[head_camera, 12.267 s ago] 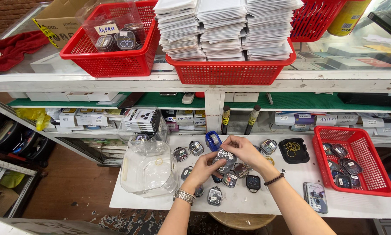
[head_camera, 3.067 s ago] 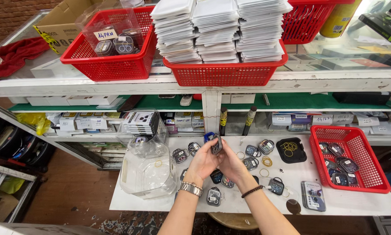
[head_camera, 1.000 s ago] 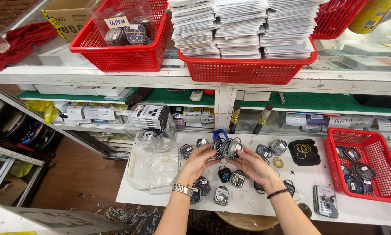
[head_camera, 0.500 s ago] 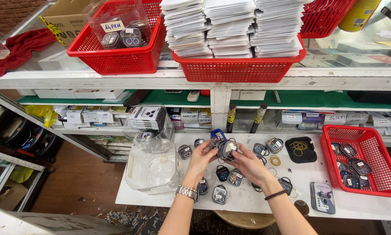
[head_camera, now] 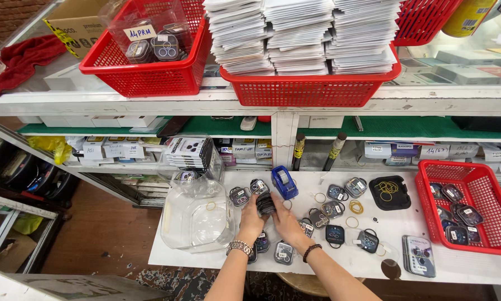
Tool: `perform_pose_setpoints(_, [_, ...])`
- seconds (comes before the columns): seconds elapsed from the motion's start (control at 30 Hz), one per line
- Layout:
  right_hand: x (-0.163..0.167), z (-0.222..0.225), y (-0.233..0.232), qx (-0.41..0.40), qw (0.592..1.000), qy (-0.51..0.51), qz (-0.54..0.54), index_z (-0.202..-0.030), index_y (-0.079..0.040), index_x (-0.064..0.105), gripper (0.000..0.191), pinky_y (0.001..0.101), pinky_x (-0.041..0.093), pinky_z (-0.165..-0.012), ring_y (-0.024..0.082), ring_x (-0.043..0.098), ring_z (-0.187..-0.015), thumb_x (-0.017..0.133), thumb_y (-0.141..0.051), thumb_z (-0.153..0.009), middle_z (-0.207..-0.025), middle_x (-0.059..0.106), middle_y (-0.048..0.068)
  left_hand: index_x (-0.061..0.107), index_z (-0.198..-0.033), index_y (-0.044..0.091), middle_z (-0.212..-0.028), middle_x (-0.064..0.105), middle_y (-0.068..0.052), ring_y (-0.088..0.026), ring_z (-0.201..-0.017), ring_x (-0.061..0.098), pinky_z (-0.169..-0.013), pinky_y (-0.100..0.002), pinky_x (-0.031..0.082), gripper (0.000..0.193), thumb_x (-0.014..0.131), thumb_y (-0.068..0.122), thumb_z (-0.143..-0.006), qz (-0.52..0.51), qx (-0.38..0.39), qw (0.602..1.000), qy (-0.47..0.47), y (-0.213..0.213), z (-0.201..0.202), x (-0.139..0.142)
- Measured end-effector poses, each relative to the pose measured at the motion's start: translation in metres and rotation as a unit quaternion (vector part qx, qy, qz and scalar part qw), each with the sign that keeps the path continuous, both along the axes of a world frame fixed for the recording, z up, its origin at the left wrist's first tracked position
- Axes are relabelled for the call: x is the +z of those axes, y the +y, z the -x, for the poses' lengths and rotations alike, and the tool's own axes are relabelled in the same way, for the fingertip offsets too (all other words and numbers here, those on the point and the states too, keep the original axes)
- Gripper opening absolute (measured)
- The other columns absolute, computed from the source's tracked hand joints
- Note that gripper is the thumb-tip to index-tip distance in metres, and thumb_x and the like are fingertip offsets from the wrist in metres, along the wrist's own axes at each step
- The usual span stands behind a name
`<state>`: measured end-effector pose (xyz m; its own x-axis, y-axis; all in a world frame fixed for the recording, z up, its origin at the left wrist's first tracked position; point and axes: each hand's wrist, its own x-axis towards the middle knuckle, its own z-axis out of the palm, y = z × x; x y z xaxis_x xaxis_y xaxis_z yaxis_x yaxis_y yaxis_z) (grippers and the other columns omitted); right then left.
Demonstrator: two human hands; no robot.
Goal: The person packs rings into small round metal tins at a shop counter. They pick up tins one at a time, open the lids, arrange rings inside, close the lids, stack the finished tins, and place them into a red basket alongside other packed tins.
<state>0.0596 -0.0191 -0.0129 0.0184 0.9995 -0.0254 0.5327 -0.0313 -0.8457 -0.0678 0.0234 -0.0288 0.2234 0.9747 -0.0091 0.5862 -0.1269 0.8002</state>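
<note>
Both my hands meet over the white table point(head_camera: 429, 267) around a small stack of clear square cases point(head_camera: 265, 204). My left hand point(head_camera: 252, 217), with a metal watch at the wrist, grips the stack from the left. My right hand point(head_camera: 285, 218), with a dark bead bracelet at the wrist, holds it from the right. Several more small cases, such as one point(head_camera: 334, 234), lie scattered on the table around my hands. A blue tape dispenser point(head_camera: 284, 182) stands just behind the stack. Loose rubber bands point(head_camera: 356, 207) lie to the right.
A clear plastic tub point(head_camera: 197, 214) sits to the left of my hands. A red basket point(head_camera: 487, 234) with more cases stands at the right, a black tray point(head_camera: 390, 193) of rubber bands beside it. Shelves above carry red baskets point(head_camera: 309, 89) of stacked white packets.
My hands have come down from in front of the tape dispenser to the table, still closed around the stack of cases. The view has shifted slightly.
</note>
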Motion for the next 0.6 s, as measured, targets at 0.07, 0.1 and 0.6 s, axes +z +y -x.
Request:
perform_pose_setpoints(0.07, [-0.001,0.002,-0.002,-0.002,1.000,-0.020,0.005,-0.157,-0.011,0.025,0.068,0.0439,0.043,-0.110,0.042,0.052,-0.132,0.053,-0.007,-0.096,-0.149,0.048,0.025,0.053,-0.127,0.006,-0.126,0.064,-0.019,-0.040,-0.120,0.059,-0.104,-0.045,0.048,0.067,0.082,0.000,-0.067,-0.057,-0.012,0.998,0.012,-0.002,-0.001,-0.002])
perform_pose_setpoints(0.1, [-0.002,0.002,-0.003,-0.005,1.000,-0.029,0.012,-0.158,-0.011,0.023,0.071,0.0435,0.042,-0.110,0.042,0.051,-0.132,0.053,-0.006,-0.094,-0.151,0.046,0.024,0.053,-0.128,0.006,-0.127,0.062,-0.020,-0.040,-0.121,0.058,-0.104,-0.045,0.048,0.068,0.081,-0.002,-0.067,-0.053,-0.012,0.998,0.017,-0.002,-0.002,-0.003])
perform_pose_setpoints(0.6, [-0.007,-0.017,0.012,0.005,0.997,0.076,0.025,-0.155,-0.009,0.034,0.058,0.0392,0.042,-0.110,0.037,0.056,-0.134,0.050,-0.014,-0.099,-0.142,0.058,0.023,0.051,-0.135,0.002,-0.133,0.061,-0.019,-0.038,-0.125,0.055,-0.108,-0.044,0.045,0.067,0.082,0.008,-0.076,-0.023,-0.029,0.999,0.017,-0.007,-0.004,-0.008])
